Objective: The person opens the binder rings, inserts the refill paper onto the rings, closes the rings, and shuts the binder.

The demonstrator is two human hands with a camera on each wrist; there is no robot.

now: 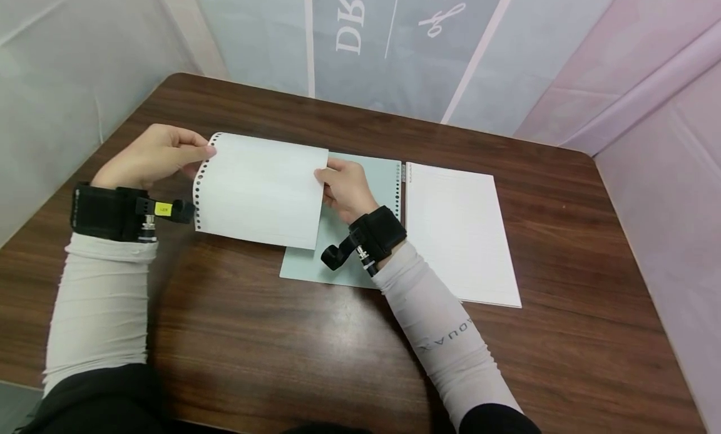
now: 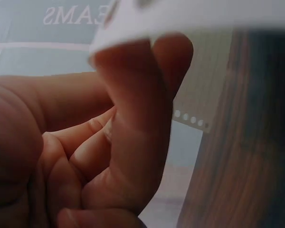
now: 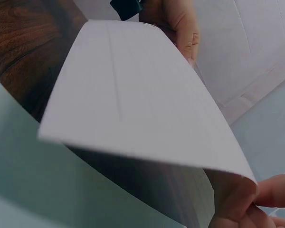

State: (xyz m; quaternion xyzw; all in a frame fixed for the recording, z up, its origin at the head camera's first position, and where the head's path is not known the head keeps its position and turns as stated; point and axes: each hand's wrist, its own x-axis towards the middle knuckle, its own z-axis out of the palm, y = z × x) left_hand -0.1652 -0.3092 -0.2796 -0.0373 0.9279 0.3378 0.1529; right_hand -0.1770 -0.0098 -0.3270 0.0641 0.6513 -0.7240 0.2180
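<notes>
A dark brown, wood-grained table [image 1: 253,334] spreads beneath the left hand [image 1: 154,155] and the right hand [image 1: 349,190]. To the right hand's right lies a white, faintly ruled, rectangular paper pad [image 1: 456,227]; under that hand lies a pale green, rectangular cover [image 1: 385,177] with a punched edge. Between the hands, a white, slightly curved paper sheet [image 1: 259,190] is held up: the left hand pinches its row-of-holes edge, the right hand its opposite edge.
</notes>
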